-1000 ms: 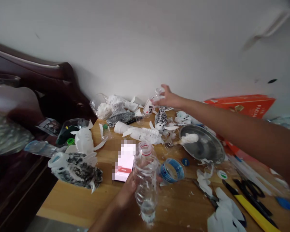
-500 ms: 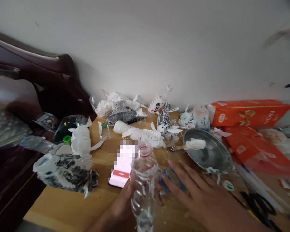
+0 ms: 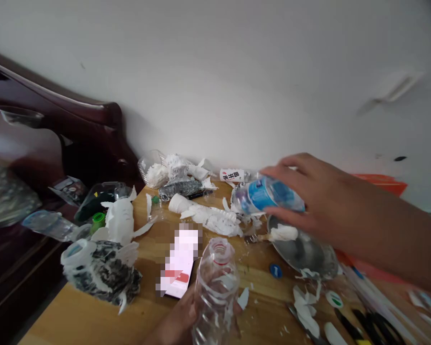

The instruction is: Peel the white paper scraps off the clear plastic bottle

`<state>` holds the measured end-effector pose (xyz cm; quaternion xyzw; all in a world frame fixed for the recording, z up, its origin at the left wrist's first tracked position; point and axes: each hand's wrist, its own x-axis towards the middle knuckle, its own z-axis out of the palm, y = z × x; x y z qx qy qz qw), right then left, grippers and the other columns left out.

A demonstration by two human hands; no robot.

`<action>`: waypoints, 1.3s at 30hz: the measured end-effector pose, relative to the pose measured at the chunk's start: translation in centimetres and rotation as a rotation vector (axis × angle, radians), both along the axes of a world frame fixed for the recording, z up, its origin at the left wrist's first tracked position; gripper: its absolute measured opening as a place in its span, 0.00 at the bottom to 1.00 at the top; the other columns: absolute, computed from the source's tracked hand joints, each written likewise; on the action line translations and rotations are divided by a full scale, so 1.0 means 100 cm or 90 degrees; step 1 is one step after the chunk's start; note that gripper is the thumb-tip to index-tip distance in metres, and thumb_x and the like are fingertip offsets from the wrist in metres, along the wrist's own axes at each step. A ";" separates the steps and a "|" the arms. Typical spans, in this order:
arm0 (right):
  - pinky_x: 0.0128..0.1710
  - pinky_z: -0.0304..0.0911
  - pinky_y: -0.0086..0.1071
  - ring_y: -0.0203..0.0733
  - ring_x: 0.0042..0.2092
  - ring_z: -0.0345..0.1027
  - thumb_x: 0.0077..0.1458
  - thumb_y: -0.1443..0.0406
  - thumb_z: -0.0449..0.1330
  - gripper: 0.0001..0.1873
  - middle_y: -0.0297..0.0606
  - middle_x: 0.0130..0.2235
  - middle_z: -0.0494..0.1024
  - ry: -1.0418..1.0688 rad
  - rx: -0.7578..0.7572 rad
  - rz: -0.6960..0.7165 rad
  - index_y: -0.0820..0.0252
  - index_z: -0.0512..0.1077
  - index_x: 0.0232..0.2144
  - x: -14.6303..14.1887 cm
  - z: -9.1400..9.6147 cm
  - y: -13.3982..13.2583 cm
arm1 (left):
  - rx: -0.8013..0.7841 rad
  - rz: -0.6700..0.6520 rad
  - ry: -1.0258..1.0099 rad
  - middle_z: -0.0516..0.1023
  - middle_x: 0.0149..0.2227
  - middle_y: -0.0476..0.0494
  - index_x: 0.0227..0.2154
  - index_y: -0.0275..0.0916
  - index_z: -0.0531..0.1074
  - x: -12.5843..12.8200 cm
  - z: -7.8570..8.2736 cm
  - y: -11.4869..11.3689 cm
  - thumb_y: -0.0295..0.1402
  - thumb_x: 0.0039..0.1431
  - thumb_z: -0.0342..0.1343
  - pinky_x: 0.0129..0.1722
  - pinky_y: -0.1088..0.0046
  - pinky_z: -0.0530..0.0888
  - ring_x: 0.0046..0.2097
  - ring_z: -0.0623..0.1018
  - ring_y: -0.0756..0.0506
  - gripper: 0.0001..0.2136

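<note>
You seem to be partway through moving the cut bottle parts about: your right hand (image 3: 319, 196) pinches the blue-labelled piece (image 3: 260, 194) between thumb and fingers, towards the back of the bench (image 3: 89, 318), left of and beyond the pan (image 3: 298, 256). The piece lies tilted on its side in your grasp; whether it touches anything beneath cannot be told from this angle. Your left hand (image 3: 190, 304) is wrapped round the clear bottle (image 3: 216, 292), which stands roughly upright near the front, mouth up, just right of the phone (image 3: 181, 258).

As a judgement, the next move calls for a steady rest for the blue-labelled piece before you loosen your fingers — it is round and could roll — while the left hand keeps a light grip, since the thin wall would probably dent if squeezed.

Compared with half a second ago, the right hand has gone from spread fingers over the front of the bench to a grasp farther back, and the blue-labelled piece has left its place beside the clear bottle. A white scrap (image 3: 243, 298) shows there now. The white-labelled bottle (image 3: 232, 175), tilted in the earlier frame, lies flat by the wall (image 3: 187, 96) — and the clear bottle stays in your left hand.
</note>
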<state>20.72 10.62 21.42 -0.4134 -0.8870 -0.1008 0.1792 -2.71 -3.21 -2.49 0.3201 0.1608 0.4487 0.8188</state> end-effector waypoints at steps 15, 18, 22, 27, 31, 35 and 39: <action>0.52 0.69 0.48 0.48 0.52 0.70 0.64 0.56 0.61 0.24 0.45 0.56 0.71 -0.213 -0.277 -0.104 0.59 0.66 0.58 -0.065 -0.104 0.178 | -0.016 0.038 0.049 0.77 0.51 0.34 0.65 0.46 0.60 0.004 0.001 0.010 0.58 0.50 0.63 0.52 0.52 0.71 0.52 0.77 0.33 0.42; 0.57 0.64 0.48 0.55 0.60 0.63 0.62 0.57 0.62 0.31 0.52 0.62 0.66 -0.180 -0.249 -0.075 0.61 0.62 0.63 -0.056 -0.084 0.163 | -0.015 0.030 0.061 0.76 0.52 0.34 0.65 0.45 0.61 0.004 0.005 0.012 0.55 0.49 0.66 0.54 0.52 0.70 0.53 0.76 0.33 0.43; 0.61 0.60 0.49 0.56 0.65 0.57 0.66 0.55 0.55 0.30 0.49 0.65 0.63 -0.096 -0.177 -0.039 0.59 0.58 0.66 -0.030 -0.049 0.100 | -0.089 0.026 -0.015 0.77 0.50 0.34 0.62 0.43 0.66 0.014 0.013 0.010 0.59 0.53 0.60 0.54 0.51 0.69 0.51 0.77 0.33 0.37; 0.43 0.74 0.50 0.58 0.49 0.76 0.62 0.44 0.55 0.32 0.44 0.55 0.77 0.057 -0.221 -0.047 0.50 0.64 0.62 0.003 -0.078 -0.034 | -0.084 0.050 0.071 0.78 0.51 0.33 0.57 0.40 0.72 0.025 0.023 0.001 0.63 0.59 0.47 0.60 0.48 0.63 0.56 0.73 0.30 0.36; 0.47 0.75 0.44 0.56 0.55 0.74 0.61 0.48 0.59 0.38 0.46 0.60 0.73 0.277 -0.330 -0.015 0.49 0.54 0.68 0.006 -0.141 -0.114 | 0.030 0.050 0.312 0.76 0.56 0.37 0.58 0.46 0.72 0.033 0.039 0.003 0.55 0.64 0.48 0.66 0.50 0.56 0.61 0.69 0.32 0.28; 0.52 0.73 0.40 0.50 0.58 0.71 0.65 0.52 0.55 0.33 0.45 0.61 0.72 0.565 -0.432 -0.153 0.49 0.53 0.68 -0.008 -0.174 -0.150 | 0.168 0.101 0.422 0.72 0.60 0.38 0.56 0.47 0.75 0.042 0.051 0.015 0.47 0.68 0.47 0.65 0.54 0.58 0.62 0.67 0.34 0.21; 0.50 0.75 0.38 0.49 0.54 0.75 0.65 0.53 0.55 0.27 0.44 0.57 0.76 0.699 -0.477 -0.274 0.49 0.57 0.63 -0.015 -0.196 -0.165 | 0.157 0.117 0.415 0.67 0.63 0.41 0.63 0.53 0.66 0.044 0.046 0.022 0.44 0.67 0.51 0.59 0.58 0.67 0.59 0.69 0.36 0.22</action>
